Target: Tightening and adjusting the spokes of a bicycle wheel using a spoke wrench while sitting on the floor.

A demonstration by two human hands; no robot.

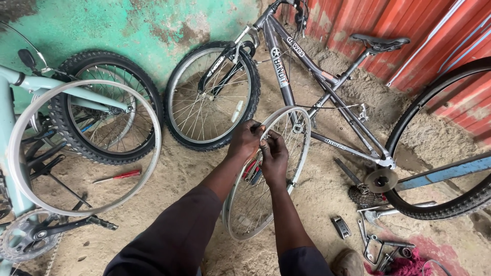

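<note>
Both hands meet on a bare spoked wheel rim (266, 176) standing upright on the sandy ground (169, 168) in the middle of the scene; the left hand (245, 139) curls its fingers over the rim's top edge, clamped on it; the right hand (274, 155) pinches the same edge just beside it, fingers closed on the metal; a grey bicycle (307, 76) leans against the far wall; a red-handled screwdriver (118, 177) lies to the left, near a light-blue bicycle frame (15, 148).

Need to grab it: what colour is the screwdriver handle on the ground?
Red, on the screwdriver; head view.
</note>
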